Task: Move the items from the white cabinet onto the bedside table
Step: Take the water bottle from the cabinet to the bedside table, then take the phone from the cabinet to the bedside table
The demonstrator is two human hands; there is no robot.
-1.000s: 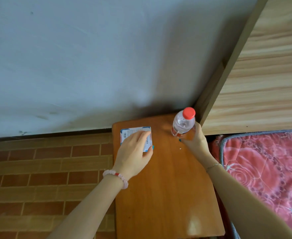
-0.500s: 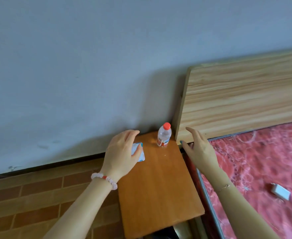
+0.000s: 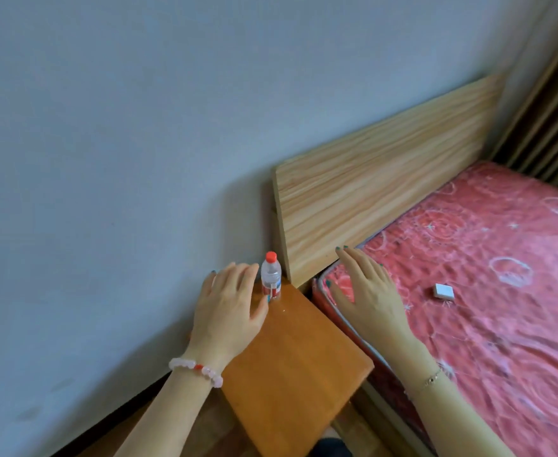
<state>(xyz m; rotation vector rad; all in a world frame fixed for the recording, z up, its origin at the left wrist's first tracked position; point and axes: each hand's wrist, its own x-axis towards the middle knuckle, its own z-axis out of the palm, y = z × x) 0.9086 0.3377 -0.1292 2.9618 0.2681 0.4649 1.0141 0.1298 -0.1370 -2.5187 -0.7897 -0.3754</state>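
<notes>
— Bottle?
— Water bottle upright at far corner of bedside table, by headboard.
— Hands?
— Left hand empty, spread over table's far edge; right hand empty, splayed above mattress.
</notes>
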